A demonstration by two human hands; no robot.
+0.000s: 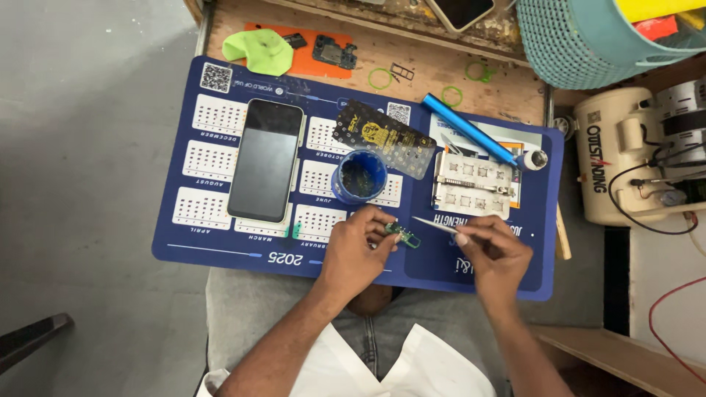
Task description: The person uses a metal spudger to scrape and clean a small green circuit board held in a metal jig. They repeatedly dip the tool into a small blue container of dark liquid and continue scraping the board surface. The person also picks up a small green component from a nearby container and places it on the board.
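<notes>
Head view, looking straight down: the left hand (358, 254) pinches a small green circuit board (403, 234) between thumb and fingertips, holding it just above the near edge of the dark blue calendar work mat (220, 254). The right hand (494, 254) is closed around metal tweezers (434, 225), whose fine tip reaches leftward to a spot just beside the board, touching it or nearly so; contact is too small to tell.

The board's long axis runs from upper left, at the left fingertips, to lower right, its free end pointing toward the right hand and slightly toward the person. The tweezers lie almost level across the picture, tips to the left, meeting the board at a shallow angle.

To do this step well, I judge that the left grip should stay on the board's edges so the face is free, and the wrist should rest on the mat for steadiness. The tweezers want a light squeeze and a short, slow approach along their own line, since a slip could scratch the board or flick a part away.

Beyond the hands sit a blue pot (359, 176), a smartphone (265, 159) face up, and a metal holding jig (473, 184).
</notes>
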